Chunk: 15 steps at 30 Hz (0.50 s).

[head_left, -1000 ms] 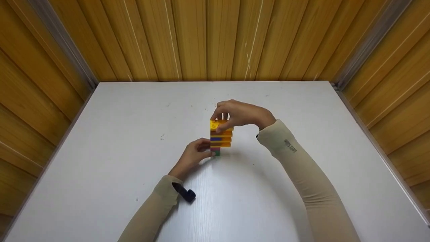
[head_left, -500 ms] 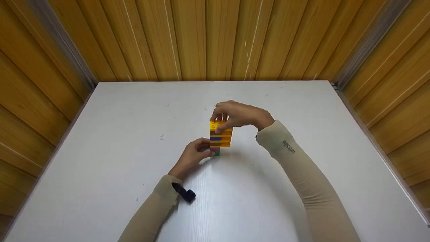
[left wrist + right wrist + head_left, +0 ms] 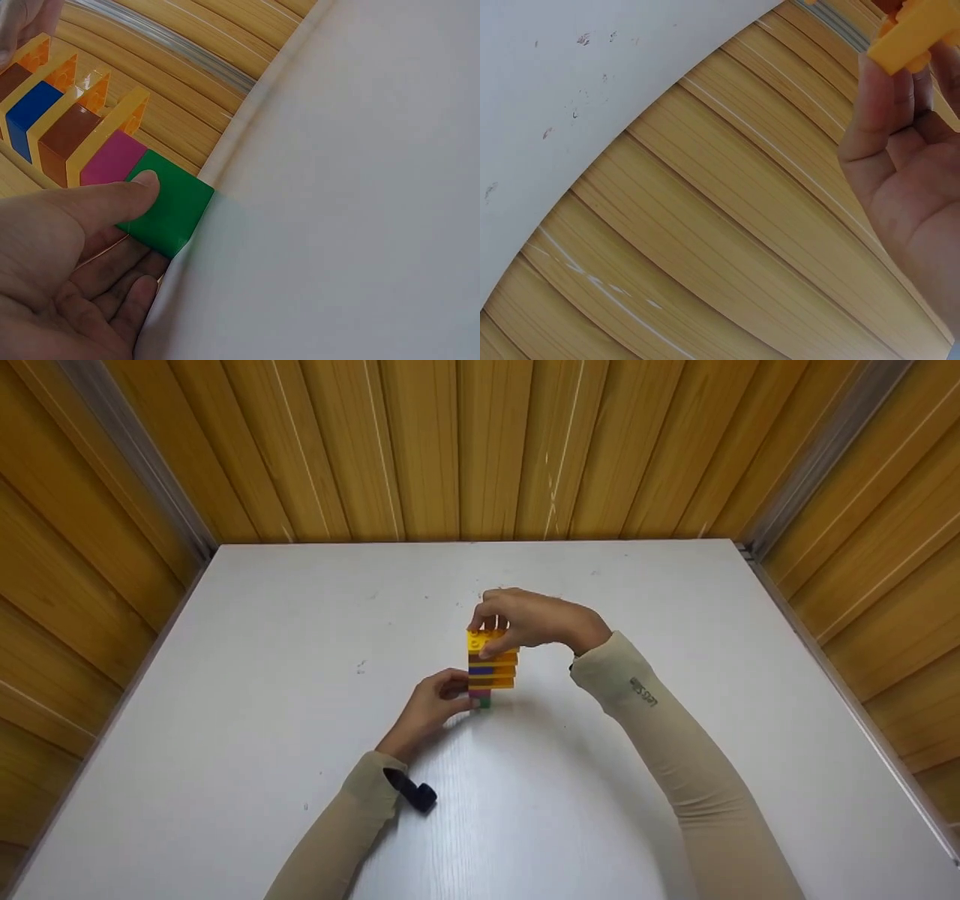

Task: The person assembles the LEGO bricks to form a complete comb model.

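A tower of toy building bricks stands upright mid-table. At its base is a green brick (image 3: 176,204), then a pink brick (image 3: 112,159). Above them, overhanging yellow plates alternate with a brown brick (image 3: 71,135), a blue brick (image 3: 31,114) and another brown one. My left hand (image 3: 426,706) pinches the green base, thumb flat against its near face. At the top, my right hand (image 3: 544,619) reaches over from the right and grips the uppermost yellow plate (image 3: 475,641), thumb on the near side. In the right wrist view, that yellow plate (image 3: 919,37) sits at the fingertips.
The white table (image 3: 300,607) carries small dark marks. Wood-look panel walls (image 3: 420,450) rise behind it and on both sides. A black strap (image 3: 409,789) hangs at the left sleeve.
My right hand has sunk very slightly with the tower's top. The left hand stays in place at the green base.
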{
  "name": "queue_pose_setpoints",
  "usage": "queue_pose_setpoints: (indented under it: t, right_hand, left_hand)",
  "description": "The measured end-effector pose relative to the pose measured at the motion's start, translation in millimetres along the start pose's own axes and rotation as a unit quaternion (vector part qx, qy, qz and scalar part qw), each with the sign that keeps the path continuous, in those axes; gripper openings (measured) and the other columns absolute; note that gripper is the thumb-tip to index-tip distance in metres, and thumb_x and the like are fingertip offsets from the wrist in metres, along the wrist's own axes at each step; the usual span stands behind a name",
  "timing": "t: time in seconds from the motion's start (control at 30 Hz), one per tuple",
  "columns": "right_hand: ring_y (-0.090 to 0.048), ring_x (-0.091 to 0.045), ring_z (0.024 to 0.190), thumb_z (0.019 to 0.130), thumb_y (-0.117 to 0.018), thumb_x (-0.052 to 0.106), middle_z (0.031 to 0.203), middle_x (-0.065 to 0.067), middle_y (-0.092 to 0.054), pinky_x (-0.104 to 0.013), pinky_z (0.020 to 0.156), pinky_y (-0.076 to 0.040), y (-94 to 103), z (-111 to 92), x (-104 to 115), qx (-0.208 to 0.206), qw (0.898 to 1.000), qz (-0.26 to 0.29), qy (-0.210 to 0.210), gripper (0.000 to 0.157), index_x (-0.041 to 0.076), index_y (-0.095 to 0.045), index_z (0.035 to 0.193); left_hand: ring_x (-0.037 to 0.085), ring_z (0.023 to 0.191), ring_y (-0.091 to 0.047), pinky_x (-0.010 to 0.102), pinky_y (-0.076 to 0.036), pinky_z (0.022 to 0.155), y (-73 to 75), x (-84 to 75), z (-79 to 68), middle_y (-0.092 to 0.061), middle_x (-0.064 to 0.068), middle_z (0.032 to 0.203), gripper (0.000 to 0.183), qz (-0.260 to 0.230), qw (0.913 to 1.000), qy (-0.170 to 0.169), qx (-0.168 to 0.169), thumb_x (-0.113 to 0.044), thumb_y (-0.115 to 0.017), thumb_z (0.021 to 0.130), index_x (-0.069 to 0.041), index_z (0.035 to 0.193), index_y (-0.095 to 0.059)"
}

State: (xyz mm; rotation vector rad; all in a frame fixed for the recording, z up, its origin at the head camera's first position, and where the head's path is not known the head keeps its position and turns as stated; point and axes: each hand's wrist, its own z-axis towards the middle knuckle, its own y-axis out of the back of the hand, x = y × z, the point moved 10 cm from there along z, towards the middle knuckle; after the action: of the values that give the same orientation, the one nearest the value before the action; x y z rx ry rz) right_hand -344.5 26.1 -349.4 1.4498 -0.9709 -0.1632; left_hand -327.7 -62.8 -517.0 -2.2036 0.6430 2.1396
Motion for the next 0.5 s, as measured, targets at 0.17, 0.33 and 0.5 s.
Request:
queue_pose_setpoints:
  t: [0.17, 0.33, 0.5]
  right_hand:
    - [-0.057, -0.022, 0.103, 0.086, -0.073, 0.023, 0.106, -0.006, -0.059, -0.035, 0.088, -0.052, -0.4, -1.0, -1.3, -0.004, 1.000, 0.008, 0.000, 0.036, 0.010, -0.066, 0.118]
    - [-0.057, -0.022, 0.102, 0.086, -0.073, 0.024, 0.106, -0.006, -0.059, -0.035, 0.088, -0.052, -0.7, -2.3, -1.3, -0.009, 1.000, 0.005, 0.004, 0.037, 0.011, -0.067, 0.120]
    - [-0.057, -0.021, 0.102, 0.085, -0.073, 0.028, 0.106, -0.005, -0.059, -0.036, 0.087, -0.052, -1.6, -4.9, -1.6, -0.019, 1.000, 0.002, 0.018, 0.041, 0.012, -0.066, 0.122]
  left_hand:
    - [0.018, 0.117, -0.060, 0.035, -0.044, 0.106, -0.1, -0.6, -0.4, -0.065, 0.003, 0.122, 0.037, 0.000, 1.0000, -0.002, 0.001, -0.014, -0.072, 0.086, -0.014, 0.121, -0.060]
    - [0.021, 0.117, -0.061, 0.035, -0.045, 0.105, -0.3, -2.7, -0.3, -0.065, 0.006, 0.123, 0.039, 0.002, 0.9999, -0.014, 0.002, -0.010, -0.072, 0.085, -0.011, 0.122, -0.060]
    - [0.023, 0.118, -0.060, 0.035, -0.046, 0.104, -1.1, -0.4, 0.2, -0.065, 0.008, 0.124, 0.040, 0.004, 0.9999, -0.015, 0.000, -0.010, -0.072, 0.085, -0.010, 0.123, -0.059]
